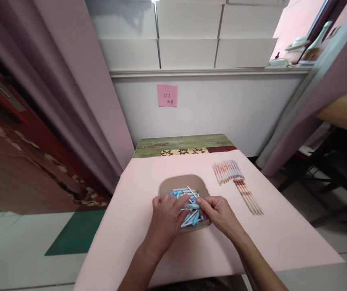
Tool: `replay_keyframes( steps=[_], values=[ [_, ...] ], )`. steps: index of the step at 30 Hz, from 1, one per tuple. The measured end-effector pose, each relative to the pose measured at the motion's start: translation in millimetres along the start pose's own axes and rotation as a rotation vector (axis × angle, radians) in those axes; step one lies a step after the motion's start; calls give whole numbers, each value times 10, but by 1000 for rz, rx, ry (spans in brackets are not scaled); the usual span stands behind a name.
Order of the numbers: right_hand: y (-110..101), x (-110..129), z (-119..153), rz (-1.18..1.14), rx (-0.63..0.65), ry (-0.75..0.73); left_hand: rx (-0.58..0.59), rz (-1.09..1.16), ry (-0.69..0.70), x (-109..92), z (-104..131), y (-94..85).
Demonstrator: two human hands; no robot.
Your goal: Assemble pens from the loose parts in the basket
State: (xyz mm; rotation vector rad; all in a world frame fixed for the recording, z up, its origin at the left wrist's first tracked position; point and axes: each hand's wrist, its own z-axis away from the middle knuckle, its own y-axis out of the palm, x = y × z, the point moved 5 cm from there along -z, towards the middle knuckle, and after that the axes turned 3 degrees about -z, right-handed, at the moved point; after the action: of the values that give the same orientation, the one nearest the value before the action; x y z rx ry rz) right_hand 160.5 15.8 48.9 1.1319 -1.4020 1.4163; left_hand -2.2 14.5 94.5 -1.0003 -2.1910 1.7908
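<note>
A beige bowl-like container (183, 180) stands on the pink-covered table and holds several blue and white pens (188, 220). Over its left side is my left hand (169, 212), fingers curved around a light blue pen (191, 206). My right hand (214, 208) is at the container's right side, thumb and fingers pinched at the end of that same pen. To the right lie a row of pale, patterned pens (228, 171) and, below it, a group of brown and orange pens (248, 197).
The pink cloth (137, 186) covers most of the table, with a green patterned surface (173, 142) at the far end. A pink note (167, 95) is on the wall. Curtains hang at both sides, and a dark chair (327, 173) stands at the right.
</note>
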Motion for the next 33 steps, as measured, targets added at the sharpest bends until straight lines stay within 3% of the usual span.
replay_keyframes(
  steps=[6,10,15,19,22,26,33],
  values=[
    [31,0,-10,-13,5,17,23,63,-21,31,0,31],
    [32,6,2,-212,-28,18,6,228,-96,67,20,73],
    [132,104,19,-529,116,-41,25,587,-184,73,4,165],
    [133,141,11,-498,54,-148,127,995,-281,-6,-13,307],
    [141,128,3,-505,27,-149,161,1158,-394,-56,9,391],
    [164,81,-12,-538,-5,-69,154,1238,-460,-84,62,414],
    [194,-18,-43,-555,-92,12,173,1223,-369,-120,86,399]
  ],
)
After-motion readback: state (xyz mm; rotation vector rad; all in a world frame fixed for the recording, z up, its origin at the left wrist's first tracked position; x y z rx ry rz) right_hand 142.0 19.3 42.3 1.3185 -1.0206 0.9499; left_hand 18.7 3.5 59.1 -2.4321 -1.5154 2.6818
